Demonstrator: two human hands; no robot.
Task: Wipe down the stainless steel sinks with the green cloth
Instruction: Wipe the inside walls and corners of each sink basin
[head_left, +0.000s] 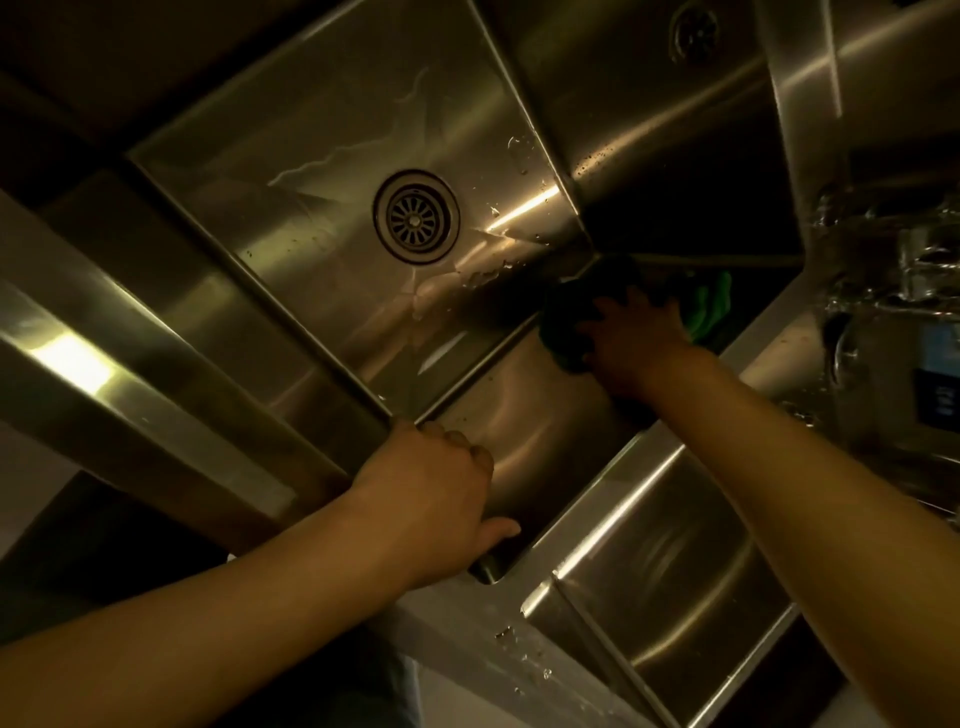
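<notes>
— Stainless steel all round, dimly lit: near sink (322, 130) with a round drain (415, 215) in its floor, second sink (639, 104) behind the divider (524, 93), drops of water (517, 143) on the divider wall.
— And the green cloth (563, 317)?
— Down in the near sink, pushed into the far right corner where floor and walls meet. Dark and bunched under the palm, with a brighter green fold showing past the fingertips.
— Held by which hand?
— Right hand (631, 338). Laid on top of the cloth, fingers spread and fairly straight, pressing it to the steel rather than wrapping round it.
— Left hand (431, 493)?
— Well apart from the cloth, at the front corner of the same sink. Knuckles bent, fingers hooked over the rim, thumb lying along the inner wall. Gripping the edge, nothing else in it.
— Anything on the front ledge (467, 623)?
— More drops of water, scattered along it. Both forearms bare, reaching in from below.
</notes>
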